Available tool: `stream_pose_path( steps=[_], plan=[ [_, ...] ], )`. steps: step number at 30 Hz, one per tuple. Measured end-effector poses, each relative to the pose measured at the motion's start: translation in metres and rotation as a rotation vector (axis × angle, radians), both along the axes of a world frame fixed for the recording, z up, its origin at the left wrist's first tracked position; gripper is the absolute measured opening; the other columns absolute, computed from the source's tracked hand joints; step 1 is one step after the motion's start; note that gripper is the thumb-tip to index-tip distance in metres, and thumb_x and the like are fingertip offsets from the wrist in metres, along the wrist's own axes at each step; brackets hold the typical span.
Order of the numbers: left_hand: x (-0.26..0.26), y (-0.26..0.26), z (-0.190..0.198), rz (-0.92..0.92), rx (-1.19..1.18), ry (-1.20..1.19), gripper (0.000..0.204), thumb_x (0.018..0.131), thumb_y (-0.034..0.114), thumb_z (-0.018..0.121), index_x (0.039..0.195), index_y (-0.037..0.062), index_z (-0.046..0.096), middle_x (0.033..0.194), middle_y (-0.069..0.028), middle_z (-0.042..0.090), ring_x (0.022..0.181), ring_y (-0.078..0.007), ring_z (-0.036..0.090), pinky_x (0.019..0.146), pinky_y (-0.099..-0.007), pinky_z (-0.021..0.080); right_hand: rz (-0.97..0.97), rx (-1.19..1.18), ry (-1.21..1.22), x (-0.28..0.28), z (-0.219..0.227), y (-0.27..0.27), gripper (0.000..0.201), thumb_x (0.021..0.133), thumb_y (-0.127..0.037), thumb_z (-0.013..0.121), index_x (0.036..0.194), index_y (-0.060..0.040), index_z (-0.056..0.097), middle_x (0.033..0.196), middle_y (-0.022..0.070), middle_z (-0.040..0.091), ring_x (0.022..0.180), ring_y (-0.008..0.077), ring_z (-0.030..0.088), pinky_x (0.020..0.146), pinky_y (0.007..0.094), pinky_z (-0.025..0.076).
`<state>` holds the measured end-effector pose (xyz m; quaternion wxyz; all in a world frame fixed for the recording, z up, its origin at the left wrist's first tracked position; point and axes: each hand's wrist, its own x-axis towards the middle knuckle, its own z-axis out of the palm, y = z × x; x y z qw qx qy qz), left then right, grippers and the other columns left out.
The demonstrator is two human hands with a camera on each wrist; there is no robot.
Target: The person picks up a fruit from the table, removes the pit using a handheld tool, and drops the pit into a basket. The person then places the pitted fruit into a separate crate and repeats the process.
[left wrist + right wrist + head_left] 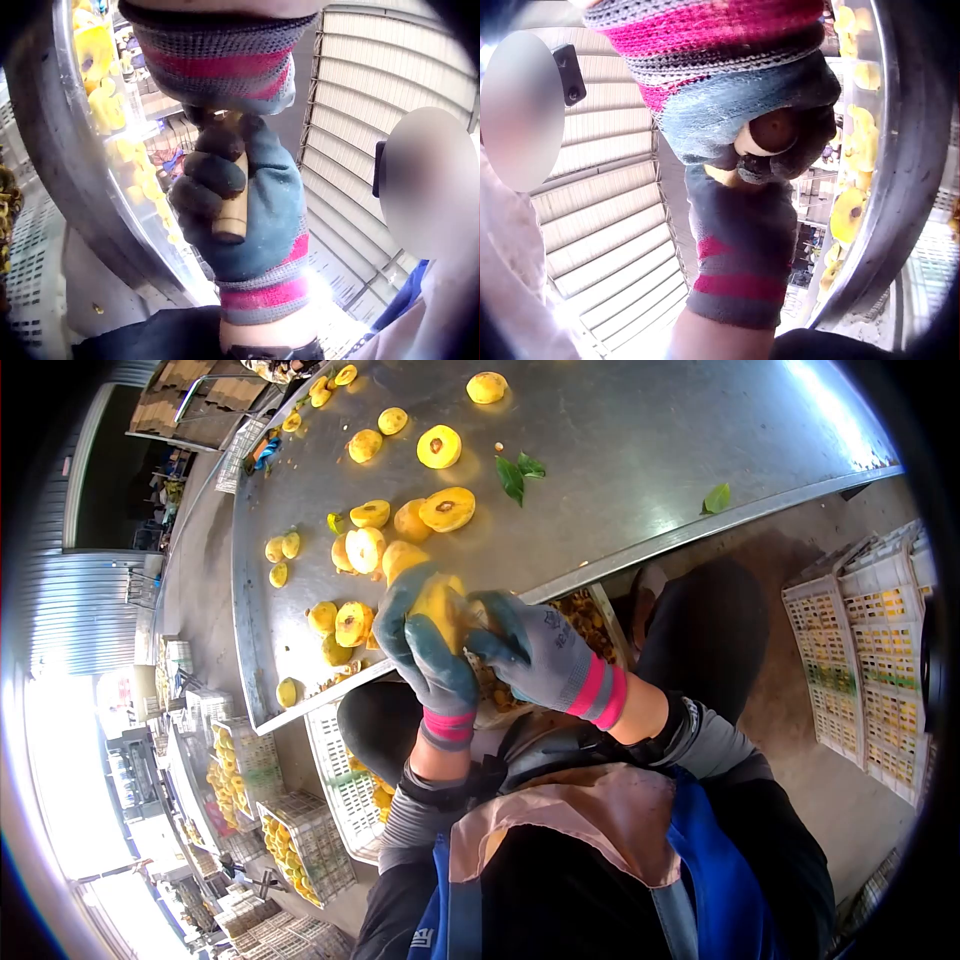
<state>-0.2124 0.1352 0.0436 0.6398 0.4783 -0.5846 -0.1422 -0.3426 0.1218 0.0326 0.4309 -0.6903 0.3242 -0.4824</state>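
In the head view the gloved left hand (428, 645) holds a blurred yellow fruit (440, 605) over the table's near edge. Close beside it, the gloved right hand (535, 650) has its fingers curled at the fruit's right side. The left wrist view shows the right hand (270, 202) gripping a wooden handle (230, 217), below the left hand's cuff (217, 64). In the right wrist view the round handle end (774, 131) pokes out of the right hand (720, 109), above the left hand (742, 225). The tool's working end is hidden.
Whole and halved yellow fruits (447, 509) lie on the metal table (600, 480), with green leaves (510, 478) farther right. A white crate (345, 790) and a container of scraps (590, 620) stand below its edge. Stacked crates (840, 660) are at the right.
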Motion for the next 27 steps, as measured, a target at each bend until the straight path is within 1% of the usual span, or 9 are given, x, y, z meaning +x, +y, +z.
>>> stream_pose_path(
  steps=[4,9,11,13,16,19,22,25,27],
  plan=[
    [0.004,0.002,0.000,0.037,0.017,-0.023,0.041,0.105,0.035,0.037,0.122,-0.0002,0.050,0.123,-0.0180,0.059,0.113,-0.0265,0.055,0.103,-0.0403,0.042,0.011,-0.046,0.086,-0.004,0.002,0.000,0.029,0.090,-0.028,0.065,0.104,-0.0052,0.054,0.081,0.0191,0.065,0.076,0.0416,0.064,0.064,0.0483,0.050],
    [0.013,0.005,0.013,0.158,0.110,-0.427,0.026,0.092,0.016,0.057,0.113,-0.0005,0.058,0.115,-0.0160,0.063,0.107,-0.0299,0.059,0.097,-0.0396,0.045,0.017,-0.143,0.194,-0.008,0.000,-0.001,0.029,0.089,-0.030,0.066,0.100,-0.0062,0.053,0.079,0.0174,0.065,0.074,0.0400,0.065,0.063,0.0475,0.050],
    [0.020,0.005,0.015,0.107,0.138,-0.476,0.028,0.092,0.018,0.055,0.113,-0.0003,0.059,0.114,-0.0149,0.063,0.105,-0.0290,0.060,0.095,-0.0381,0.046,0.029,-0.189,0.242,-0.009,0.000,-0.001,0.030,0.089,-0.031,0.065,0.101,-0.0062,0.053,0.080,0.0173,0.065,0.074,0.0396,0.065,0.063,0.0477,0.050],
    [0.030,0.004,0.015,-0.056,0.205,-0.347,0.040,0.100,0.033,0.045,0.117,-0.0003,0.059,0.114,-0.0135,0.061,0.105,-0.0256,0.060,0.093,-0.0358,0.048,0.065,-0.177,0.324,-0.012,0.001,-0.002,0.031,0.089,-0.032,0.065,0.101,-0.0062,0.053,0.081,0.0182,0.066,0.075,0.0397,0.065,0.064,0.0487,0.050],
    [0.034,0.001,0.026,-0.085,0.372,-0.713,0.044,0.100,0.037,0.045,0.121,-0.0001,0.058,0.113,-0.0119,0.061,0.102,-0.0229,0.061,0.090,-0.0350,0.051,0.105,-0.115,0.349,-0.012,-0.003,0.000,0.031,0.089,-0.032,0.065,0.101,-0.0057,0.053,0.083,0.0193,0.067,0.077,0.0403,0.066,0.066,0.0497,0.051],
    [0.036,0.000,0.019,-0.256,0.597,-0.011,0.044,0.100,0.036,0.050,0.123,-0.0005,0.057,0.117,-0.0100,0.062,0.100,-0.0193,0.062,0.088,-0.0334,0.052,0.094,-0.024,0.339,-0.007,-0.012,0.002,0.032,0.088,-0.032,0.065,0.102,-0.0047,0.054,0.084,0.0204,0.067,0.080,0.0408,0.065,0.068,0.0498,0.051],
    [0.023,0.007,0.013,-0.174,0.371,0.144,0.047,0.100,0.035,0.050,0.127,-0.0036,0.055,0.117,-0.0138,0.065,0.108,-0.0208,0.061,0.099,-0.0347,0.046,0.108,0.031,0.271,-0.003,-0.009,0.002,0.033,0.088,-0.030,0.066,0.103,-0.0029,0.055,0.086,0.0215,0.067,0.082,0.0412,0.065,0.070,0.0488,0.051],
    [0.012,0.013,-0.001,0.015,0.312,0.213,0.052,0.101,0.038,0.053,0.129,-0.0053,0.055,0.120,-0.0134,0.064,0.109,-0.0217,0.061,0.100,-0.0352,0.045,0.197,0.139,0.159,-0.002,-0.009,0.005,0.032,0.088,-0.027,0.067,0.104,-0.0012,0.057,0.088,0.0228,0.066,0.084,0.0420,0.065,0.071,0.0484,0.051],
    [0.011,0.014,-0.003,0.004,0.228,0.173,0.053,0.101,0.040,0.054,0.127,-0.0063,0.056,0.122,-0.0136,0.063,0.110,-0.0221,0.061,0.099,-0.0353,0.046,0.305,0.299,0.047,-0.003,-0.006,0.001,0.032,0.088,-0.026,0.067,0.104,-0.0005,0.058,0.089,0.0235,0.066,0.084,0.0427,0.064,0.071,0.0486,0.050]
  ],
)
